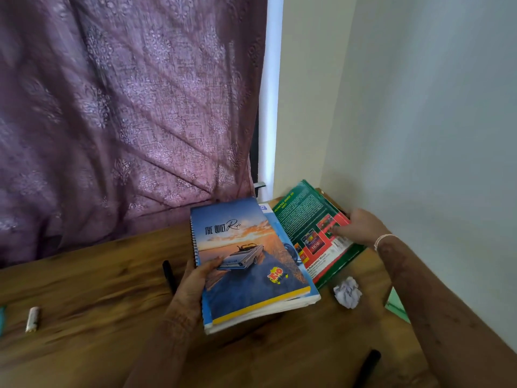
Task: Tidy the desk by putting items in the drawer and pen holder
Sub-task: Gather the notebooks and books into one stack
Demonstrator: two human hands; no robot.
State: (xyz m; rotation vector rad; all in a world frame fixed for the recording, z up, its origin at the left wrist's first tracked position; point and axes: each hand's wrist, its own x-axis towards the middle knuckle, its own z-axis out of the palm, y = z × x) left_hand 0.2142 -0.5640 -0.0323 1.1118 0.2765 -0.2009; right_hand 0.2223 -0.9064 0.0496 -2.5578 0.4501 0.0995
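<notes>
My left hand grips the left edge of a spiral notebook with a car and sunset cover, thumb on top. It lies on another blue notebook, both lifted a little off the wooden desk. My right hand holds the far right edge of a green and red book lying in the desk's back right corner. A black pen lies just left of my left hand. A second black pen lies near the front right.
A crumpled paper ball sits right of the notebooks. A small white capped tube lies at the far left, beside a teal object at the frame edge. A purple curtain hangs behind the desk; a white wall bounds the right.
</notes>
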